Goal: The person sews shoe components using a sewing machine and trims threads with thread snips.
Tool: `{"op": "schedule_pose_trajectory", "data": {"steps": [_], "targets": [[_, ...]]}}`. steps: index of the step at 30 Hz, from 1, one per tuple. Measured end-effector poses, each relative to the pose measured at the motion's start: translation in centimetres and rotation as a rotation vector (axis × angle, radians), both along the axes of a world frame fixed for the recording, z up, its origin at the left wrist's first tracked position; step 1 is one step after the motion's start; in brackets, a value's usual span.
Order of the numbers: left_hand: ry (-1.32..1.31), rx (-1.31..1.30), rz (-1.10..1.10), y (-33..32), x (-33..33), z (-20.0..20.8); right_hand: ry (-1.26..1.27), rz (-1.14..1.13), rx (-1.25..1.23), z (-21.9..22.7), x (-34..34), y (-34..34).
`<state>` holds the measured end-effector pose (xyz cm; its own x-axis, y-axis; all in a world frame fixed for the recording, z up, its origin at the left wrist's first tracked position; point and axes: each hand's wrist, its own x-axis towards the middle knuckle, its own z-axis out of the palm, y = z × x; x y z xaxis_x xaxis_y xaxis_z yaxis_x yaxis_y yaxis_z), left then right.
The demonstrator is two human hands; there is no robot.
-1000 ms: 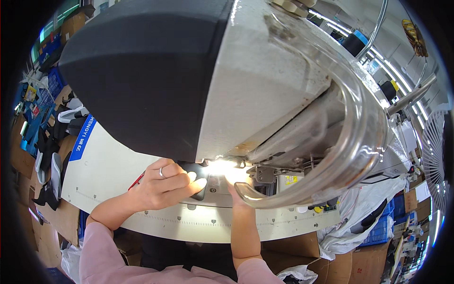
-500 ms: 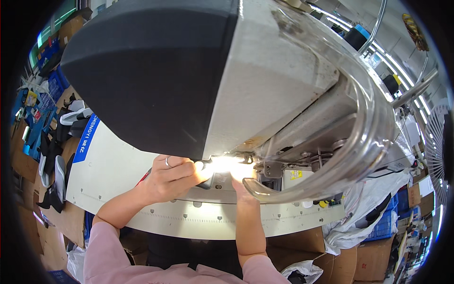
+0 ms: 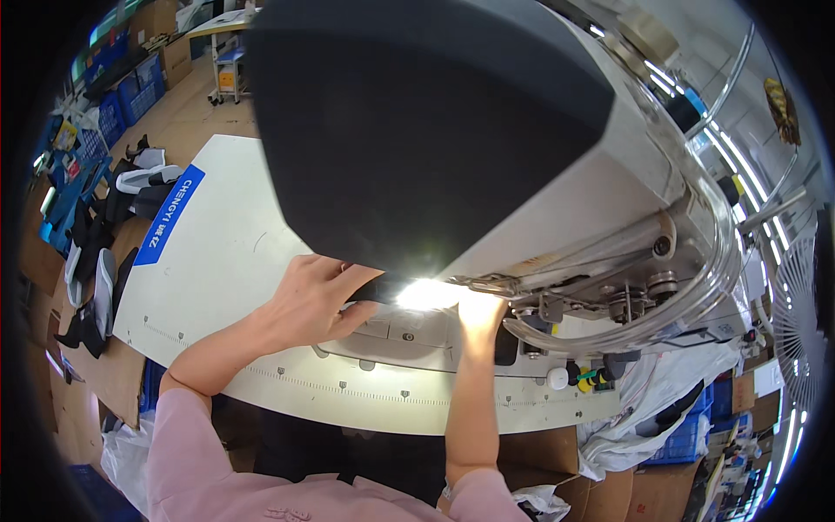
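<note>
My left hand (image 3: 315, 300) is left of the lit needle area of a sewing machine (image 3: 417, 130) with a black cover. Its thumb and fingers close round the edge of a black piece (image 3: 369, 288), probably shoe material, which runs under the machine head. My right hand (image 3: 481, 311) reaches under the head from the front, just right of the bright lamp (image 3: 426, 294). Glare and the machine hide its fingers, so what they touch cannot be made out. The needle is hidden too.
The pale machine table (image 3: 222, 226) carries a ruler scale along its front edge. Black and white shoe parts (image 3: 103, 287) lie at the left. A clear curved guard (image 3: 635, 335) juts out at the right, near small bobbins or spools (image 3: 591, 379). A fan (image 3: 796, 291) stands far right.
My view has shifted, so the machine head appears further right. My left hand has turned, its thumb now apart below the fingers. My right hand shows further right beside the lamp.
</note>
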<state>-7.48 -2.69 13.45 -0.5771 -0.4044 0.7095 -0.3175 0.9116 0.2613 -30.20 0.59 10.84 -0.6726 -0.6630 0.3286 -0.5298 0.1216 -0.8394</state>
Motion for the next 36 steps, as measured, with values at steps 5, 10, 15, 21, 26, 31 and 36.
{"op": "schedule_pose_trajectory", "data": {"steps": [5, 10, 15, 21, 26, 31, 36], "targets": [[-0.037, 0.138, 0.060, -0.8, 0.2, -1.2, 0.323, 0.207, -0.678, -0.4, 7.5, 6.2], [0.160, 0.172, 0.156, -3.2, 0.6, 1.7, 0.488, 0.475, -0.674, -0.2, 10.3, 6.1], [0.564, 0.696, -0.034, -2.9, 6.2, 5.5, 0.403, 0.514, -0.538, 1.9, 12.8, 3.3], [0.769, 0.783, -0.154, -2.8, 9.4, 7.6, 0.574, 0.582, -0.504, 4.5, 14.4, 1.8], [0.282, -0.035, 0.033, -1.4, 10.2, 8.8, 0.146, 0.797, -0.338, 6.1, 13.9, 5.9], [0.038, 0.859, -0.331, -0.4, 6.6, 5.8, -0.264, 0.777, -0.050, 5.4, 9.9, 9.5], [0.240, 1.013, -0.278, -0.5, 0.1, 1.8, -0.433, 0.576, -0.057, 2.4, 7.1, 8.6]]}}
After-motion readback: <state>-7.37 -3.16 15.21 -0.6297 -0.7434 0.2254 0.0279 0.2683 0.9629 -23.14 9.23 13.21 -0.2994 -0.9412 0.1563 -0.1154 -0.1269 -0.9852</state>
